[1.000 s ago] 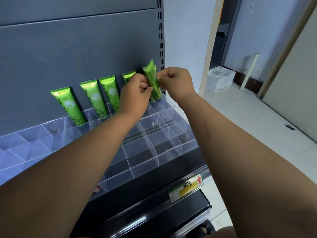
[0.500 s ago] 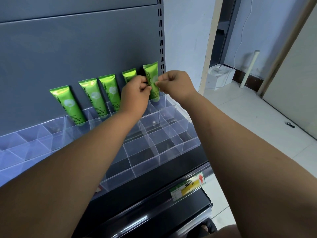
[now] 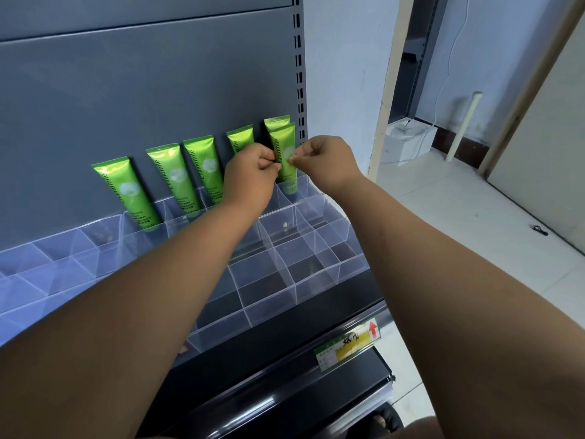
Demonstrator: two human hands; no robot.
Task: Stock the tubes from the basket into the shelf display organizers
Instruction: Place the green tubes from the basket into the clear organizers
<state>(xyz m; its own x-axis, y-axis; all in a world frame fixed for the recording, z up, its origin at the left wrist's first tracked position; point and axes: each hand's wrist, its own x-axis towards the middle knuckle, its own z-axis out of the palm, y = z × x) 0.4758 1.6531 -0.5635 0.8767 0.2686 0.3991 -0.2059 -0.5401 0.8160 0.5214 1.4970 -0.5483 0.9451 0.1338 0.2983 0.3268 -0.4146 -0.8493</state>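
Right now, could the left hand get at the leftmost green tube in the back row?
Probably yes. The leftmost tube stands uncovered in the back row, nothing in front of it. The left hand would first have to drop its grip on the front tube, which the right hand also pinches.

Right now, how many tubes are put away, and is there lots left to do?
Five green tubes already stand along the back row of the clear organizer. A sixth tube is pinched by the left hand and right hand at the far-right back slot. The front rows look empty, so plenty remains. The basket is out of view.
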